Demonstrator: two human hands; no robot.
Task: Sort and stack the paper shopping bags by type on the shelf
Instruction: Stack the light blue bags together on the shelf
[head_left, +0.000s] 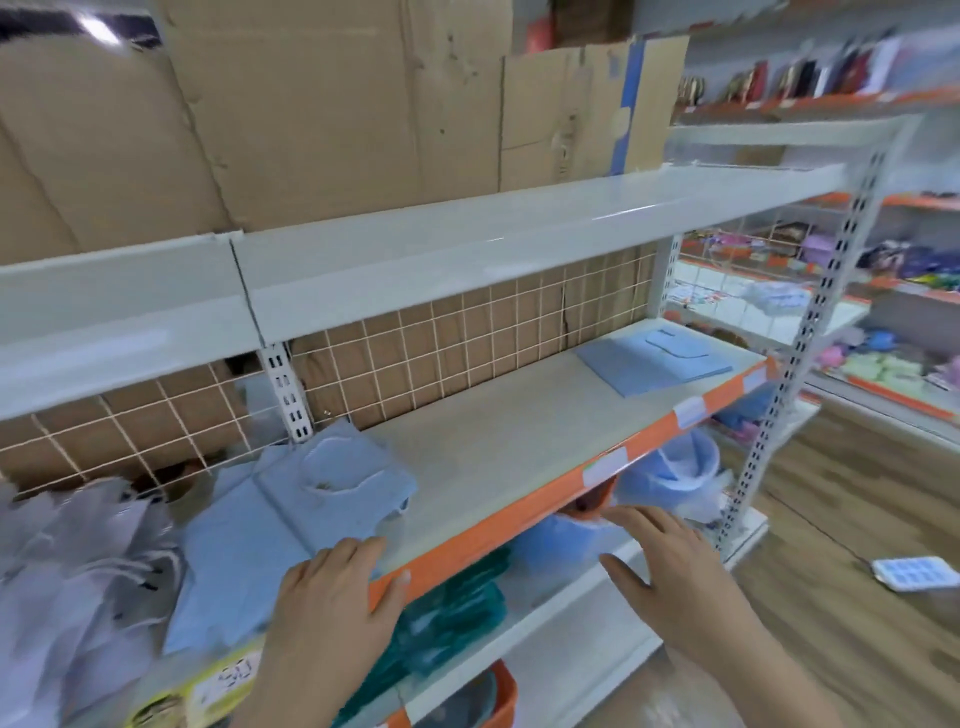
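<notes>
Blue bags (291, 525) on shelf (519, 436) | price labels (605, 466) unreadable

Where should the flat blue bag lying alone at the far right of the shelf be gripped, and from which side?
Probably by its front edge, coming from the open aisle side. The blue bag lies flat on the shelf with a wire grid behind it, so only the front is open. The right hand is nearer and empty.
</notes>
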